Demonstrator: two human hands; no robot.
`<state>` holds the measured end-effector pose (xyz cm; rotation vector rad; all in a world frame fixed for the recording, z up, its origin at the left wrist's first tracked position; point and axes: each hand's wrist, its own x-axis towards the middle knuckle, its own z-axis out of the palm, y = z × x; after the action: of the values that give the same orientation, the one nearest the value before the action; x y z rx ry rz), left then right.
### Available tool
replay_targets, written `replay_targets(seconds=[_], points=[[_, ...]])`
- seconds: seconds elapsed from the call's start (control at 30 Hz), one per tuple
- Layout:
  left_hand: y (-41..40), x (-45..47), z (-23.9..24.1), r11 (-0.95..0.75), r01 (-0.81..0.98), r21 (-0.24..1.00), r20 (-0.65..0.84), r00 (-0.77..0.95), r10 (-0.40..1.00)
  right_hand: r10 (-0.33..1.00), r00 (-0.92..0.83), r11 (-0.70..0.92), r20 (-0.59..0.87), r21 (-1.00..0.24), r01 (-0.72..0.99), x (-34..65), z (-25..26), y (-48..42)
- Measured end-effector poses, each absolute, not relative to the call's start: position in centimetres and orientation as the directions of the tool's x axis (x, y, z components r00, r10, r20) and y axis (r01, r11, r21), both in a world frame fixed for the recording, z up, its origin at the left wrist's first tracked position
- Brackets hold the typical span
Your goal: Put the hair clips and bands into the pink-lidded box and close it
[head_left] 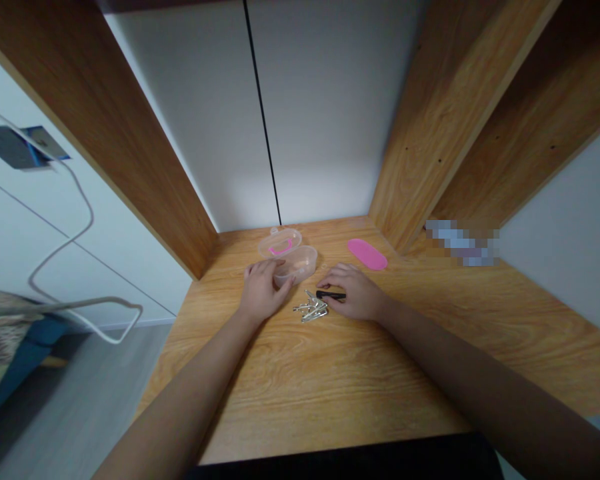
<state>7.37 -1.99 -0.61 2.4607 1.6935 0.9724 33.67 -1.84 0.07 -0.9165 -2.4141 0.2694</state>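
Note:
My left hand [261, 288] grips the near left edge of a small clear plastic box [306, 261], thumb along its near wall. The box's hinged lid [293, 238], with a pink handle [281, 251], lies open behind it. My right hand [355, 291] is closed around a slim black clip-like piece [330, 295], low over the tabletop; its exact kind is too small to tell. Between my hands lies a loose pile of thin silver metal pieces [311, 308], perhaps clips. A flat pink oval piece [367, 254] rests beyond my right hand.
The wooden tabletop [290, 393] is bounded by a white back panel [320, 120] and wooden uprights [415, 153] on both sides. A blurred-out item [463, 243] lies at the right. A white cable [87, 213] hangs at the left.

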Motion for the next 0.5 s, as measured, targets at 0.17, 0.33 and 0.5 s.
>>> replay_targets(seconds=[0.17,0.33,0.5], points=[[-2.03,7.43,-0.55,-0.416,0.845,0.337,0.488,0.221,0.844,0.634,-0.664,0.773,0.397,-0.363,0.521,33.53,0.0,-1.89],[-2.01,7.47,-0.61,-0.419,0.845,0.333,0.496,0.221,0.84,0.622,-0.671,0.781,0.403,-0.383,0.494,33.52,-0.38,-1.67],[-1.99,7.42,-0.68,-0.425,0.84,0.337,0.495,0.226,0.839,0.62,-0.67,0.783,0.408,-0.379,0.494,33.5,-0.36,-1.66]])
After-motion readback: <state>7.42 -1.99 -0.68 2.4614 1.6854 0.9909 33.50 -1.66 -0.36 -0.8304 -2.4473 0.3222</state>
